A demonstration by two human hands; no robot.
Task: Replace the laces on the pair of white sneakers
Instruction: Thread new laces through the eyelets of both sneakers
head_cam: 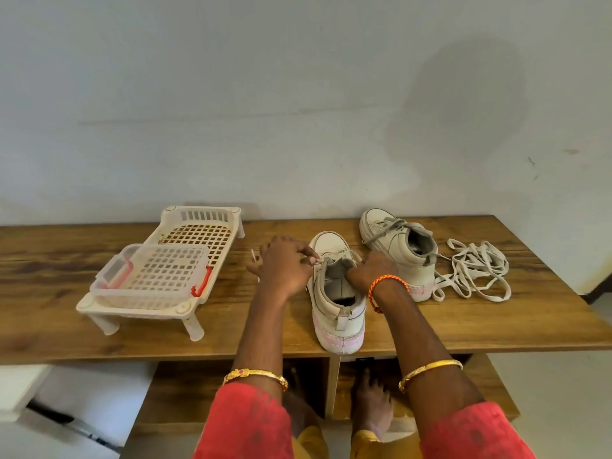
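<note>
- Sneaker (334, 293) in work sits at the table (496, 326) front edge; its pair (400, 253), still laced, stands just behind to the right, beside a loose lace pile (477, 273).
- Left hand (284, 270) pinches a lace end at the near sneaker's eyelets.
- Right hand (371, 271) curls over that sneaker's collar, steadying it.
- Judged step: working the lace through; next needs a steady pull.

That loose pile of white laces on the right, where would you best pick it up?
Pinch the loose laces from above at the raised loops in the middle of the tangle. They lie flat on the table, right of the far sneaker, so a side grip has nothing to catch.
</note>
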